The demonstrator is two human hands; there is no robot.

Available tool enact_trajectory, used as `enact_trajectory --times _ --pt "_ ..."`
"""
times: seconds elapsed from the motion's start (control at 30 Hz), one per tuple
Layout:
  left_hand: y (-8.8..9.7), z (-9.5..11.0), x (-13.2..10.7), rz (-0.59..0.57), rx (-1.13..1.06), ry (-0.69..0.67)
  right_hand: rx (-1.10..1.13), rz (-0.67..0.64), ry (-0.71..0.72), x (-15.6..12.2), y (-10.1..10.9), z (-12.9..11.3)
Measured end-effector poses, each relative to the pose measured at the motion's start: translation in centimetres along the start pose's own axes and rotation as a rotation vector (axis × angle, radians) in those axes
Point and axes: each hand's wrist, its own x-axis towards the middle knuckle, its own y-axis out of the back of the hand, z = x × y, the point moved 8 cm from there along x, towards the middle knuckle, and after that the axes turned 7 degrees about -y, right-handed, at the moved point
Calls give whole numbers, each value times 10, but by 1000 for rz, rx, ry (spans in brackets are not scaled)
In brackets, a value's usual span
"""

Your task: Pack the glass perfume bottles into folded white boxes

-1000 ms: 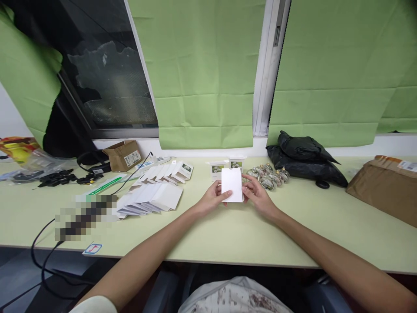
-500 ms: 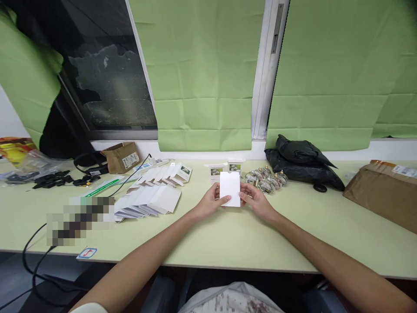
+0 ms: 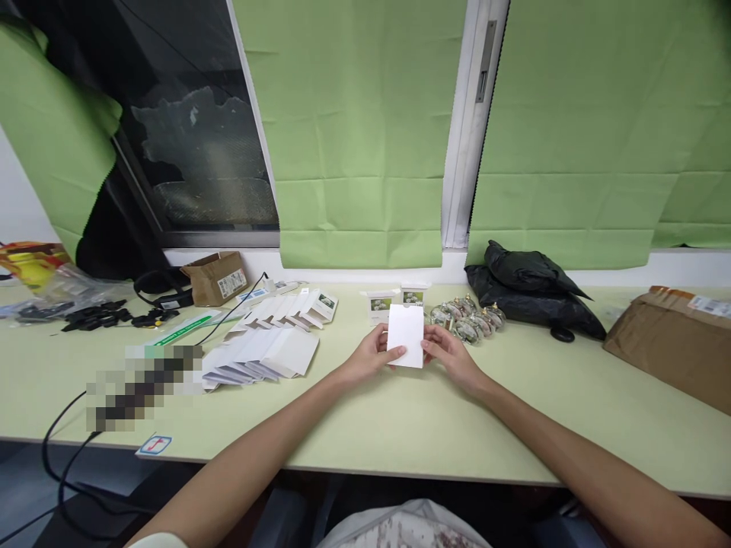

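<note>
A flat white carton blank (image 3: 406, 335) stands upright above the pale green table (image 3: 400, 418), held between both hands. My left hand (image 3: 371, 354) pinches its left edge with thumb on the front face. My right hand (image 3: 446, 352) grips its right edge with closed fingers. Just behind the blank stand two small assembled white boxes (image 3: 394, 298) with a green picture. A cluster of small round glass bottles (image 3: 468, 318) lies to the right of them.
Fanned piles of flat white carton blanks (image 3: 268, 342) lie left of my hands. A small brown box (image 3: 215, 275), black cables and clips sit far left. A black plastic bag (image 3: 531, 285) and a large brown parcel (image 3: 668, 339) lie to the right. Green curtains hang behind.
The white blank and both hands have stayed together; they sit slightly lower in view as the camera tilted a little. The grip looks the same.
</note>
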Motion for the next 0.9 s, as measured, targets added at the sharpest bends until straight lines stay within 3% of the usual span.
enact_trajectory --times 0.47,0.9 --pt "4 4 1 -11 93 -1 13 30 40 1 1 -6" --pt "0 6 0 -68 35 -37 11 69 28 2 5 -5"
